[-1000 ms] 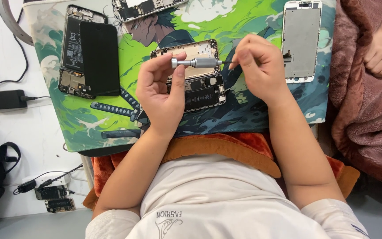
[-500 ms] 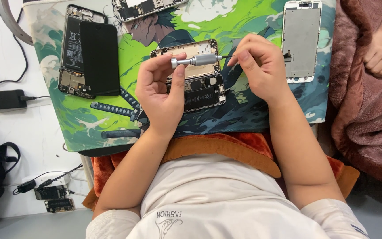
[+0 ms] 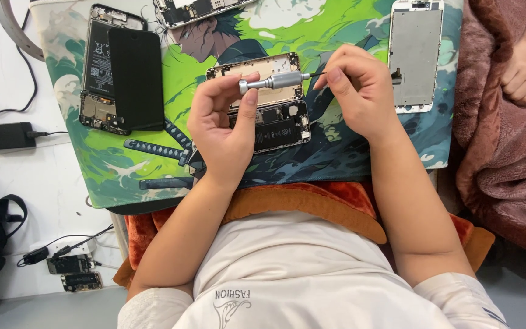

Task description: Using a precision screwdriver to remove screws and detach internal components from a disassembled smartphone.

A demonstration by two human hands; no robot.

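Note:
My left hand [image 3: 223,125] holds a small silver screwdriver [image 3: 275,80] by its handle, lying roughly level, tip to the right. My right hand [image 3: 360,91] pinches the thin dark tip of that screwdriver. Both hands hover over an opened phone body [image 3: 278,119] with its battery bay and circuit board showing, lying on a green illustrated desk mat [image 3: 153,164].
Another opened phone [image 3: 101,91] with a black panel [image 3: 136,79] on it lies at the mat's left. A detached screen frame [image 3: 415,55] lies at the right. Another person's hand [image 3: 525,73] rests on a brown blanket [image 3: 506,158]. A charger brick [image 3: 4,135] and cables lie left.
The screwdriver has shifted slightly between my hands; my right fingers stay at its tip. Nothing else has moved.

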